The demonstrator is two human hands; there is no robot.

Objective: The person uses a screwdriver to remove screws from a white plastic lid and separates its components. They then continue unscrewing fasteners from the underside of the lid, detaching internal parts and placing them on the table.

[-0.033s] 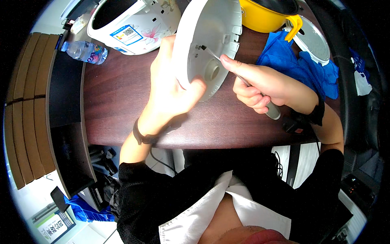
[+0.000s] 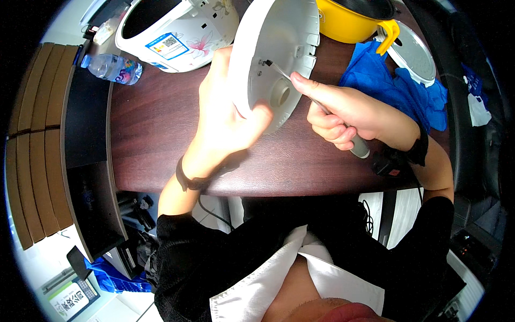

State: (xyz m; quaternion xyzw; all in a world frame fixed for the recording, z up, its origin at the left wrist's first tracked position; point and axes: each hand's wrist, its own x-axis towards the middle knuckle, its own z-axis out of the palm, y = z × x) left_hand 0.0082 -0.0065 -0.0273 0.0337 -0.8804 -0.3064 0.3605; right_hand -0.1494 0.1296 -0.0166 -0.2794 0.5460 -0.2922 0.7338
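Observation:
My left hand (image 2: 228,110) grips the rim of a white round plastic lid (image 2: 284,45), thumb inside and fingers behind, holding it tilted above the table. The lid's hollow inner side shows small notches along the rim, a short round collar and little holes. My right hand (image 2: 343,112) is closed around a thin grey-handled tool (image 2: 361,149), its thumb stretched along the shaft. The tool's small dark tip is at the lid's inner face, beside the holes. Whether the tip presses on the lid, I cannot tell.
Behind the lid stands a white flowered cooker body (image 2: 206,37), with a water bottle (image 2: 115,68) lying left of it. At the back right are a yellow pot (image 2: 346,24), a blue cloth (image 2: 370,75) and a grey-white round lid (image 2: 410,51). The dark wooden table (image 2: 155,139) lies below.

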